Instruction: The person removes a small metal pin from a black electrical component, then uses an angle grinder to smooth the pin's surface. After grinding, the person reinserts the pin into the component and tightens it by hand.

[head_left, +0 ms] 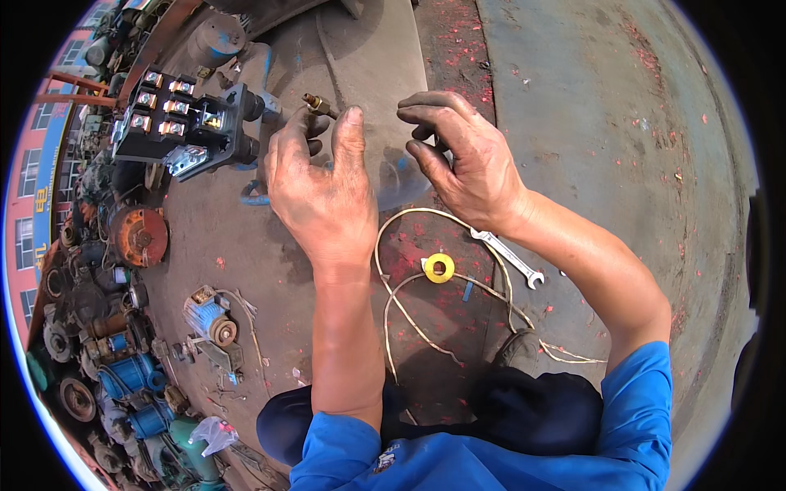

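Observation:
My left hand (321,188), fingers bent, holds a small brass threaded fitting (318,104) at its fingertips, in front of a grey metal surface (372,57). Just right of it, my right hand (463,159) is loosely curled with fingers and thumb apart; I see nothing held in it. A black electrical terminal block (176,123) with several metal screw terminals is left of my hands. Below them lie a loop of cream cable (395,221), a yellow tape roll (439,268) and an open-ended wrench (516,260).
A small blue motor (213,319) lies on the ground at lower left. Piles of used motors and metal parts (131,380) line the left side, with a red-orange disc part (139,233) among them. My knees are bent at the bottom, on worn ground flecked red.

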Demonstrator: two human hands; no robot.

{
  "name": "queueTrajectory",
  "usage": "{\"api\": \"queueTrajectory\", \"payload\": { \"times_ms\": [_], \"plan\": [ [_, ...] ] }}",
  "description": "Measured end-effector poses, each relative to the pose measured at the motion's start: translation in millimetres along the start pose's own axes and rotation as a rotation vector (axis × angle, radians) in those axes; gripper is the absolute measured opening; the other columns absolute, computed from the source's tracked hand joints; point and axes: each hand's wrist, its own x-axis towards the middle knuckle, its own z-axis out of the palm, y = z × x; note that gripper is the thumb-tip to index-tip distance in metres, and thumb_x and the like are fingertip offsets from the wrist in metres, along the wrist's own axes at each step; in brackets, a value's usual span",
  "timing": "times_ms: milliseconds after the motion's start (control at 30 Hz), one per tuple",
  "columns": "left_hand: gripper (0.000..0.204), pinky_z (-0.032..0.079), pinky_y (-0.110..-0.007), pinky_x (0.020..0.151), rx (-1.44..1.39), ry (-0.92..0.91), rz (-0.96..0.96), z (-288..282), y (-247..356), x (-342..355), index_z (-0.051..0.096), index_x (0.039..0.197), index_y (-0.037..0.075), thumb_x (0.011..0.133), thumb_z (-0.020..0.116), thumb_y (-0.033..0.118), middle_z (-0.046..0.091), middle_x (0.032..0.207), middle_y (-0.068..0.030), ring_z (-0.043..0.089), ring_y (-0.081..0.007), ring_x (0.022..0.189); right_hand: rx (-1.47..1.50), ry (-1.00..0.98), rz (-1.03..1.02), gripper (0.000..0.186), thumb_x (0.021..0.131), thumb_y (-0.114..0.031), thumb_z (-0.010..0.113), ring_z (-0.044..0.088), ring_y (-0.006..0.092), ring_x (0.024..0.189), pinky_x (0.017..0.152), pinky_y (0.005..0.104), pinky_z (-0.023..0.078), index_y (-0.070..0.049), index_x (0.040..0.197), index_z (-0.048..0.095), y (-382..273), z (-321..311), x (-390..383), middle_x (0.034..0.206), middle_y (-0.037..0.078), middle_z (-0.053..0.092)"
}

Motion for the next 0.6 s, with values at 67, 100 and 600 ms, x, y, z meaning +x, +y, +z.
{"api": "queueTrajectory", "payload": {
  "times_ms": [67,100,600],
  "plan": [
    [0.025,0.050,-0.038,0.083,0.026,-0.097,-0.015,-7,-2,7,0.070,0.098,-0.006,0.094,0.076,0.018,0.067,0.097,-0.0116,0.061,-0.0259,0.090,0.057,0.071,-0.184,0.033,0.084,-0.005,0.072,0.065,0.0415,0.093,0.075,0.0478,0.056,-0.001,0.114,0.059,-6,26,19,0.105,0.019,0.064],
    [0.023,0.049,-0.036,0.081,-0.009,-0.069,-0.039,-4,-2,9,0.069,0.097,-0.006,0.095,0.075,0.016,0.066,0.095,-0.0108,0.060,-0.0231,0.089,0.112,0.015,-0.157,0.030,0.085,-0.008,0.072,0.064,0.0417,0.089,0.072,0.0482,0.054,-0.001,0.112,0.059,-4,34,26,0.099,0.019,0.063],
    [0.017,0.041,-0.022,0.068,-0.259,-0.065,-0.123,-1,7,15,0.070,0.100,-0.004,0.101,0.068,0.013,0.063,0.086,0.0015,0.050,-0.0058,0.076,0.200,0.074,-0.236,0.020,0.083,-0.007,0.074,0.061,0.0387,0.080,0.067,0.0464,0.049,-0.005,0.094,0.058,20,52,48,0.082,0.014,0.058]
  ]
}}
